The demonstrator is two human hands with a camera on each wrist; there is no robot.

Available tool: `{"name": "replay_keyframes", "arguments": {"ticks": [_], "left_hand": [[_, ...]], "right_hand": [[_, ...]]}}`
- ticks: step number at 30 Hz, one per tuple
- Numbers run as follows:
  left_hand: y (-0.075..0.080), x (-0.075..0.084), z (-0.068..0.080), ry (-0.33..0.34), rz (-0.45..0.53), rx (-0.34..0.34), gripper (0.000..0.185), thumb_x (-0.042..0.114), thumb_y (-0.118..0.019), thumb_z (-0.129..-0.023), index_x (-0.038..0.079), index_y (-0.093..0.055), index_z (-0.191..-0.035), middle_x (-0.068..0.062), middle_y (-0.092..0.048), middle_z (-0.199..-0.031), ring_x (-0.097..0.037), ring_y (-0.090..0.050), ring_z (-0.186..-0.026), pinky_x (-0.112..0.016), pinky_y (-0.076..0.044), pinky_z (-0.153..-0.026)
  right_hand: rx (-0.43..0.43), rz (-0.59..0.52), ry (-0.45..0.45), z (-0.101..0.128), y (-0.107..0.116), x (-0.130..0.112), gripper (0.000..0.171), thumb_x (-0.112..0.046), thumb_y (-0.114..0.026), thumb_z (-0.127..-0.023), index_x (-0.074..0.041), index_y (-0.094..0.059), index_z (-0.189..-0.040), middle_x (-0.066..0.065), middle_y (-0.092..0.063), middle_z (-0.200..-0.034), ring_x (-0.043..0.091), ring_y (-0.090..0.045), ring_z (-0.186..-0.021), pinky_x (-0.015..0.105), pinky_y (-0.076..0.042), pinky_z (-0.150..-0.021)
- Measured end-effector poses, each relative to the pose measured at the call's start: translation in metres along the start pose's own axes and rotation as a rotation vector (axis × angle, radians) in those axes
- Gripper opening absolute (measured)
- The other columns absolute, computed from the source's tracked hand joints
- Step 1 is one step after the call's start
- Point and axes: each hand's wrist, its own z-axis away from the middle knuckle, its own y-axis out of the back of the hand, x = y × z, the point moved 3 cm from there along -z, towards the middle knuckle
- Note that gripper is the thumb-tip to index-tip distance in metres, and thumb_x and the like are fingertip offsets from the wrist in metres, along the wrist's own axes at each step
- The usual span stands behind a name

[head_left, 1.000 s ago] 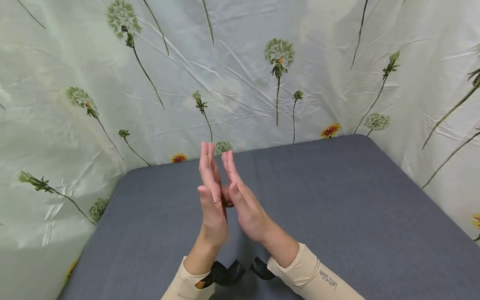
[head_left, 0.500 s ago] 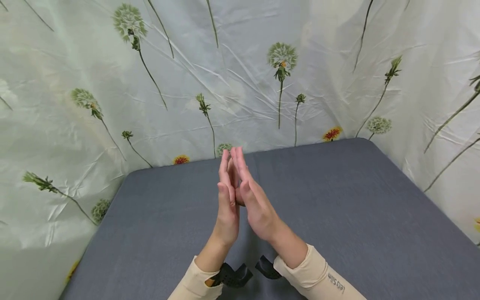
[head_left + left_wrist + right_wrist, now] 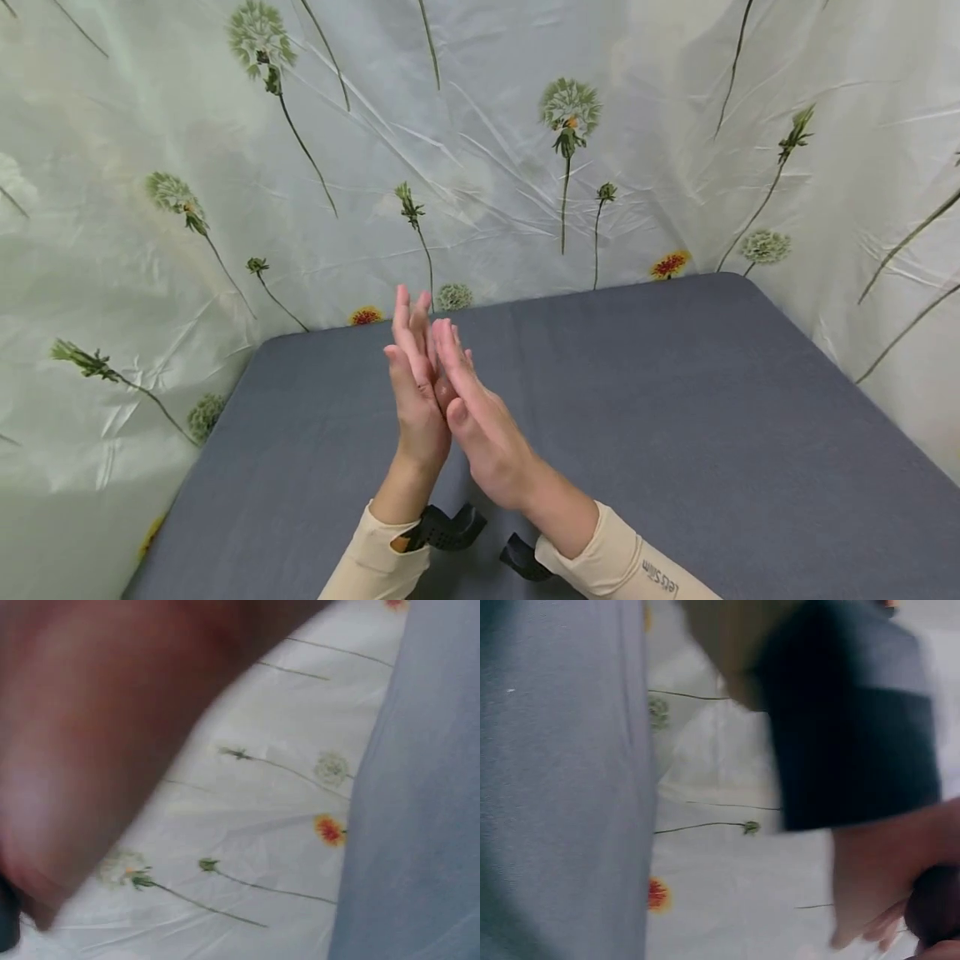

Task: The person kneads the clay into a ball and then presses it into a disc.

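A small rounded brown lump (image 3: 446, 392) sits between two palms above the table; most of it is covered by the hands. My left hand (image 3: 422, 417) is upright with straight fingers, its palm against the lump. On the other side, my right hand (image 3: 491, 442) leans in, fingers extended and slanting up to the left, overlapping the left fingers. In the right wrist view the lump (image 3: 934, 904) shows dark and round at the lower right edge, beside the left hand (image 3: 885, 855). A blurred hand (image 3: 97, 735) fills the upper left of the left wrist view.
A table with a dark grey cloth (image 3: 637, 400) lies beneath the hands. Behind it hangs a pale sheet (image 3: 480, 150) printed with dandelions and other flowers. Black curved wrist mounts (image 3: 453, 529) stick out inward from both beige sleeves (image 3: 600, 542).
Both hands first shifted right, then came back left. The palms slid against each other: the right fingertips rose above the left, and now sit lower. The brown lump stayed between them.
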Motion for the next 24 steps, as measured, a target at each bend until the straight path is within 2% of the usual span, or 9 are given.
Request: {"name": "replay_keyframes", "arguments": {"ticks": [5, 8, 10, 12, 13, 15, 17, 21, 24], "left_hand": [[-0.017, -0.013, 0.007, 0.023, 0.027, -0.125, 0.098, 0.082, -0.024, -0.104, 0.020, 0.007, -0.174, -0.002, 0.002, -0.183, -0.023, -0.001, -0.170, -0.033, -0.021, -0.134], [-0.025, -0.011, 0.014, -0.030, -0.070, -0.173, 0.098, 0.081, -0.018, -0.105, 0.015, 0.007, -0.174, -0.003, 0.004, -0.183, -0.024, 0.001, -0.170, -0.044, -0.008, -0.137], [-0.026, -0.006, 0.016, -0.066, -0.140, -0.172, 0.098, 0.082, -0.016, -0.105, 0.016, 0.006, -0.174, -0.004, 0.002, -0.183, -0.024, 0.002, -0.170, -0.053, -0.001, -0.136], [-0.025, 0.000, 0.015, -0.085, -0.170, -0.152, 0.100, 0.085, -0.016, -0.102, 0.018, 0.006, -0.174, -0.003, 0.001, -0.182, -0.023, 0.004, -0.170, -0.058, 0.003, -0.135], [-0.022, 0.003, 0.013, -0.092, -0.174, -0.133, 0.101, 0.085, -0.017, -0.102, 0.019, 0.005, -0.174, -0.003, -0.001, -0.182, -0.023, 0.004, -0.170, -0.059, 0.004, -0.134], [-0.015, 0.009, 0.009, -0.100, -0.169, -0.086, 0.102, 0.087, -0.020, -0.101, 0.021, 0.004, -0.174, -0.003, -0.005, -0.182, -0.023, 0.003, -0.170, -0.059, 0.005, -0.134], [-0.007, 0.012, 0.004, -0.106, -0.157, -0.041, 0.103, 0.089, -0.024, -0.100, 0.023, 0.002, -0.174, -0.003, -0.008, -0.181, -0.022, 0.003, -0.170, -0.058, 0.006, -0.135], [0.005, 0.010, -0.001, -0.073, -0.099, 0.014, 0.102, 0.090, -0.030, -0.098, 0.029, 0.000, -0.174, 0.001, -0.013, -0.180, -0.021, -0.001, -0.170, -0.056, -0.007, -0.136], [0.002, 0.001, 0.000, -0.016, -0.031, -0.019, 0.102, 0.089, -0.032, -0.098, 0.030, 0.001, -0.174, 0.000, -0.011, -0.181, -0.022, -0.005, -0.170, -0.046, -0.021, -0.134]], "right_hand": [[0.053, 0.008, 0.035, -0.003, 0.019, -0.002, 0.082, -0.064, -0.014, -0.114, -0.008, -0.003, -0.173, 0.006, -0.004, -0.182, 0.018, -0.003, -0.170, 0.026, -0.001, -0.135], [0.080, -0.044, -0.039, -0.006, 0.028, 0.007, 0.083, -0.068, -0.013, -0.112, -0.014, -0.001, -0.174, 0.004, -0.006, -0.182, 0.009, -0.056, -0.143, 0.022, -0.041, -0.120], [0.083, -0.088, -0.093, -0.006, 0.029, 0.013, 0.083, -0.071, -0.013, -0.111, -0.019, 0.003, -0.174, 0.001, -0.006, -0.183, 0.004, -0.067, -0.113, 0.022, -0.054, -0.100], [0.070, -0.125, -0.124, -0.006, 0.026, 0.017, 0.084, -0.072, -0.013, -0.110, -0.021, 0.006, -0.174, -0.001, -0.003, -0.183, 0.004, -0.067, -0.113, 0.022, -0.055, -0.094], [0.059, -0.132, -0.128, -0.006, 0.022, 0.018, 0.084, -0.072, -0.014, -0.110, -0.021, 0.007, -0.174, -0.002, -0.002, -0.183, 0.007, -0.064, -0.125, 0.023, -0.052, -0.103], [0.037, -0.134, -0.127, -0.005, 0.014, 0.019, 0.083, -0.069, -0.015, -0.112, -0.018, 0.007, -0.173, -0.002, 0.000, -0.183, 0.013, -0.035, -0.160, 0.031, -0.039, -0.123], [0.009, -0.122, -0.125, -0.003, 0.004, 0.018, 0.082, -0.066, -0.016, -0.113, -0.016, 0.005, -0.173, -0.003, 0.002, -0.182, 0.014, -0.002, -0.168, 0.041, -0.020, -0.135], [-0.013, -0.086, -0.085, 0.000, -0.007, 0.010, 0.078, -0.061, -0.015, -0.115, -0.011, 0.001, -0.173, -0.002, 0.002, -0.182, 0.020, 0.005, -0.169, 0.057, -0.002, -0.136], [0.002, -0.060, -0.026, 0.000, -0.003, 0.001, 0.079, -0.061, -0.014, -0.115, -0.009, -0.001, -0.173, 0.002, 0.001, -0.183, 0.021, 0.007, -0.170, 0.048, 0.004, -0.137]]}}
